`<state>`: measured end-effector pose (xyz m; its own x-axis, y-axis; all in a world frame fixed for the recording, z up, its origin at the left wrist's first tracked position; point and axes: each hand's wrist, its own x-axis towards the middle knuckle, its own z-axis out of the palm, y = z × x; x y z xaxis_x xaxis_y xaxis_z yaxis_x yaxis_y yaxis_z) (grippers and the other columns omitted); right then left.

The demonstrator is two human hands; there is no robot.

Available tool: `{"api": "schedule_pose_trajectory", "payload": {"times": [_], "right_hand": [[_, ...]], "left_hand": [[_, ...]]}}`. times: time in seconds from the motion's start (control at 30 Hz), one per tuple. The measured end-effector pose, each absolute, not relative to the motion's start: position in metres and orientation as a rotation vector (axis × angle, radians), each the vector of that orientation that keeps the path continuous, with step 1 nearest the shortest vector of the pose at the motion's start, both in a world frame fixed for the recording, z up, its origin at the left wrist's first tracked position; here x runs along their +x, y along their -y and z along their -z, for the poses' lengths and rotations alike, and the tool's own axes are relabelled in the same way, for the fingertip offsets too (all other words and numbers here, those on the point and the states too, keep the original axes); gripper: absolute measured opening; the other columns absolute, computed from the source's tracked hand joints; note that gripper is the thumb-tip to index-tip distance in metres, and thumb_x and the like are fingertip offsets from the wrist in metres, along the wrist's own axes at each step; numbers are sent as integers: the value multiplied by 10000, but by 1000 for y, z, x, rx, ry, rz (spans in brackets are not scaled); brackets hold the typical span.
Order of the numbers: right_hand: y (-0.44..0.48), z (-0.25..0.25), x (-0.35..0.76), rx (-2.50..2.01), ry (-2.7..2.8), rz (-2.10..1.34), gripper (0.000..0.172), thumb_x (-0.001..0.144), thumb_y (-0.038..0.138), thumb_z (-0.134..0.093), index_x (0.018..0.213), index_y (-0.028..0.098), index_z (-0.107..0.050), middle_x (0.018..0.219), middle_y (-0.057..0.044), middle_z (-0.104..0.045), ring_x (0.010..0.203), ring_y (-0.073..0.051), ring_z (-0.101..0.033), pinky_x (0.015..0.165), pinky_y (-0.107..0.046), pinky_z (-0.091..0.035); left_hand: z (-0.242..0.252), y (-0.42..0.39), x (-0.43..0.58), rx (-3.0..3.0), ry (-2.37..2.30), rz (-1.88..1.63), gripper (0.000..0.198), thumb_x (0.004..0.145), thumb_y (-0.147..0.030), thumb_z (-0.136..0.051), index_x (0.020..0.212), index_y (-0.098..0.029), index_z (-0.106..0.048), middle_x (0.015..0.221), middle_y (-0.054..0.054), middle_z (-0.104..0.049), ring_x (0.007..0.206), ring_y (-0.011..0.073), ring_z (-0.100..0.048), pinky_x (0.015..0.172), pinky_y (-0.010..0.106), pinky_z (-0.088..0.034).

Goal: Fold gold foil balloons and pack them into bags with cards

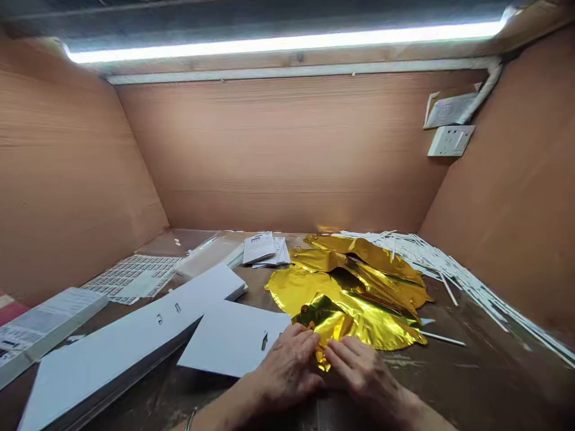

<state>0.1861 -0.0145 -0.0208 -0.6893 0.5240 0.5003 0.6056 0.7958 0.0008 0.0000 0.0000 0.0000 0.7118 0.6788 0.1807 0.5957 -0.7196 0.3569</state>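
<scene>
My left hand (294, 358) and my right hand (362, 366) are close together at the front of the table. Their fingers are closed on the near edge of a crumpled gold foil balloon (333, 323), and a small end of the foil shows between them. Behind it, more flat gold foil balloons (359, 269) lie heaped and overlapping. A white card (229, 338) with a small slot is beside my left hand, partly behind it. To the right of the foil a white stick (442, 339) rests on the table.
A stack of white cards (135, 335) stands at left, near a white box (49, 326) and a sticker sheet (139, 276). Folded leaflets (259, 247) lie at the back. Many thin white sticks (431, 254) line the right side. Brown panels (287, 149) enclose the table.
</scene>
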Motion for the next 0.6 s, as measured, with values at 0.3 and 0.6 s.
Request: {"api": "schedule_pose_trajectory", "payload": {"times": [0.3,0.6], "right_hand": [[8,33,235,-926,2274,-186,254,830,76,-391,957,156,-597,994,-100,-638,922,-148,-585,783,-258,-493],[7,33,236,-1241,1866,-680,189,785,236,-498,873,220,-665,889,-44,-677,844,-194,-599,776,-326,-460]], "left_hand": [[4,5,5,2783,-991,-447,191,739,-83,-402,899,-173,-454,877,45,-546,862,198,-428,782,337,-358],[9,-3,5,2683,-929,-544,320,700,-52,-439,995,-169,-482,899,46,-582,901,202,-434,793,323,-367]]}}
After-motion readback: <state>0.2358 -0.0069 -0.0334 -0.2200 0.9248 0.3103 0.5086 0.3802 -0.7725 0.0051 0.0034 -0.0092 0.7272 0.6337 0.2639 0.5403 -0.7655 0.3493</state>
